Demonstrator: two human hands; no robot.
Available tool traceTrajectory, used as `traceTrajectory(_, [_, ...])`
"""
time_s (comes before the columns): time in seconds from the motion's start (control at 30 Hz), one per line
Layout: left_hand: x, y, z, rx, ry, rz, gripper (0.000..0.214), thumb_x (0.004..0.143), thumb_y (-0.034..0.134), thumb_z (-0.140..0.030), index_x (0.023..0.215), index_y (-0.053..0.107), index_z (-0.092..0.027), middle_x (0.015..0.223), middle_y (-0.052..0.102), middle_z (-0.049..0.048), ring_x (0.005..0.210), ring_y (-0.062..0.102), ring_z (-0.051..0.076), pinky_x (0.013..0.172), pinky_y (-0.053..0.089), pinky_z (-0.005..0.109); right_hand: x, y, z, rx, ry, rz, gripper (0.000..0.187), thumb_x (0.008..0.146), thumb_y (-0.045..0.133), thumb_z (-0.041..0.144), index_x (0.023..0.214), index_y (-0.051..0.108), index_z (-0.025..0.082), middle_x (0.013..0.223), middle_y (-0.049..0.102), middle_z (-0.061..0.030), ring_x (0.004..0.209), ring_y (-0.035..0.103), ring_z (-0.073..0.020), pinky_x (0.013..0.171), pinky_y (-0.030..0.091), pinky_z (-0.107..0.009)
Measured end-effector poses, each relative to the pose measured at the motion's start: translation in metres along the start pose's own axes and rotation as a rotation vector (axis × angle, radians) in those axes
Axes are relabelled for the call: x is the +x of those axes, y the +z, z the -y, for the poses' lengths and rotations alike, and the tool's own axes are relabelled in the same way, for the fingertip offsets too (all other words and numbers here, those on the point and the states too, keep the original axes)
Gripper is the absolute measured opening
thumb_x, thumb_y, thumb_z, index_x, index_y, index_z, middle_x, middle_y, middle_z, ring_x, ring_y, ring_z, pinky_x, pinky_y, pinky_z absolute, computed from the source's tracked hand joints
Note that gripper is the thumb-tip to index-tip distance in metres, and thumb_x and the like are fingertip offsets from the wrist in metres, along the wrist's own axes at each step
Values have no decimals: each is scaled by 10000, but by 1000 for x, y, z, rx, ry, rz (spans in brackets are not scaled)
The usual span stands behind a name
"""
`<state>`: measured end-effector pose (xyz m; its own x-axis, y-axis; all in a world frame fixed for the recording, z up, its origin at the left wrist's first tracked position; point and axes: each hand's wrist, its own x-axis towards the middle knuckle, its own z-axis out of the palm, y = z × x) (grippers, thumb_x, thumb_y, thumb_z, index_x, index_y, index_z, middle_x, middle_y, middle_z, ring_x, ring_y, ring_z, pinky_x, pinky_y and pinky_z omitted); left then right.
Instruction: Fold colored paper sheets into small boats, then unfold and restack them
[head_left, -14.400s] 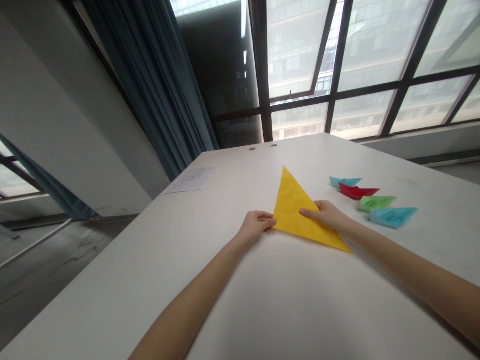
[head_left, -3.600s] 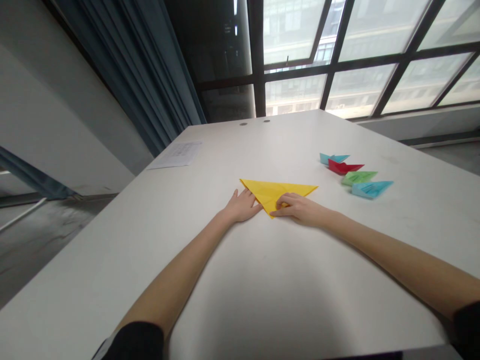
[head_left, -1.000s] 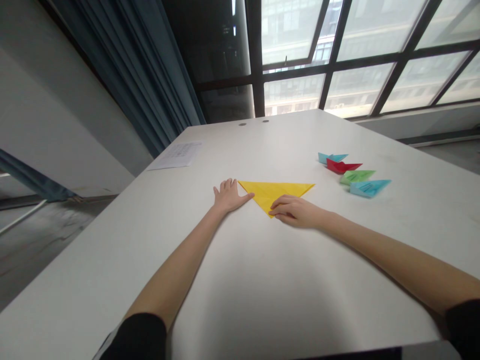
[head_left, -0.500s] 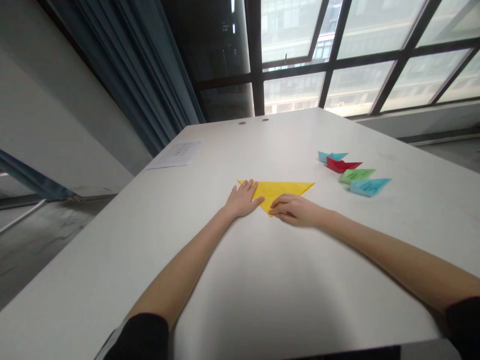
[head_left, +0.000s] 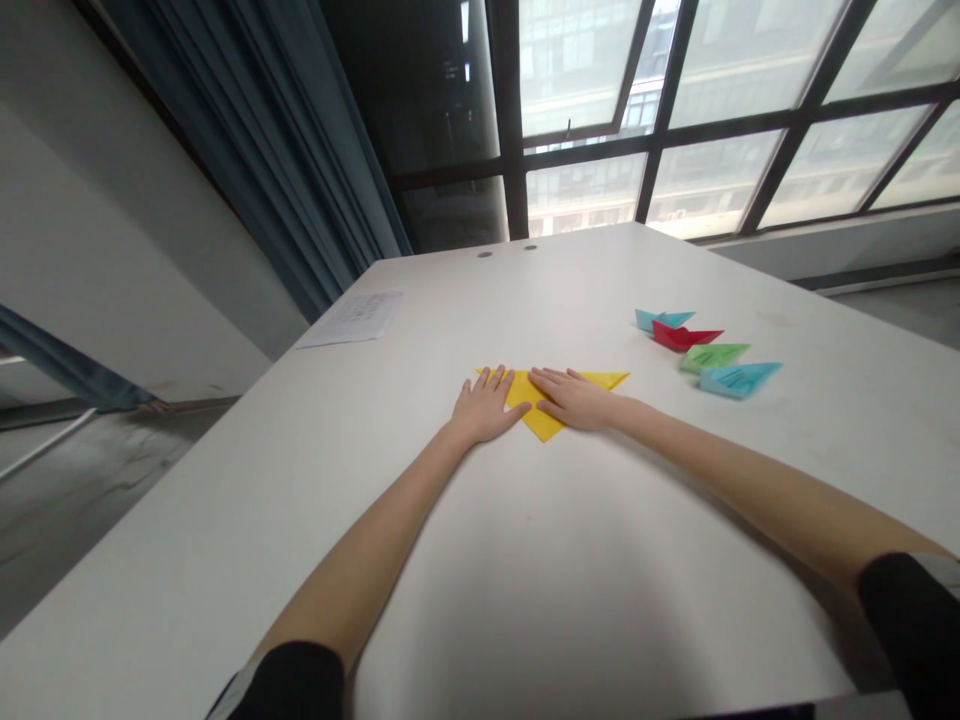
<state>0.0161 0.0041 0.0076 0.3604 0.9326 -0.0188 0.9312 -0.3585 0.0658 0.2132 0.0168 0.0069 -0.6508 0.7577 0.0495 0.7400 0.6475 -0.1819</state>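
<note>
Pressing the folded yellow paper (head_left: 544, 424) flat on the worktop (head_left: 525, 560) appears to be the step in hand: the left hand (head_left: 484, 408) has its fingers splayed, the right hand (head_left: 579, 400) has them extended, and neither grips anything. The paper lies under both hands' fingers, its near corner bare; the next move likely calls for even pressure along the fold.

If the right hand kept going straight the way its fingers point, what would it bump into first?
Most likely the left hand: the right hand points toward its fingers across the yellow paper. A slight height difference is hard to judge from this view.
</note>
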Motion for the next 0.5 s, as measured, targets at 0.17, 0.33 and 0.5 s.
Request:
traceTrajectory(0.17, [-1,0,1,9,-35,1,751,787,177,-663,1397,176,-224,1470,151,70,1327,122,336,1024,160,530,-10,5,-9,29,56,62,721,846,184,576,1395,200,109,1445,201,-130,1323,195,-257,1060,171,-489])
traceTrajectory(0.33, [-3,1,1,22,-74,2,791,754,156,-713,1398,159,-256,1470,141,97,1325,115,352,1016,160,538,-27,5,-17,16,135,72,826,799,192,655,1406,152,96,1451,153,-143,1331,145,-282,1061,152,-503])
traceTrajectory(0.5, [-5,0,2,42,-120,20,784,715,154,-757,1384,154,-348,1476,117,81,1319,106,382,984,162,585,-48,7,-32,-12,196,64,872,775,219,684,1411,112,97,1453,135,-150,1333,118,-285,1065,139,-497])
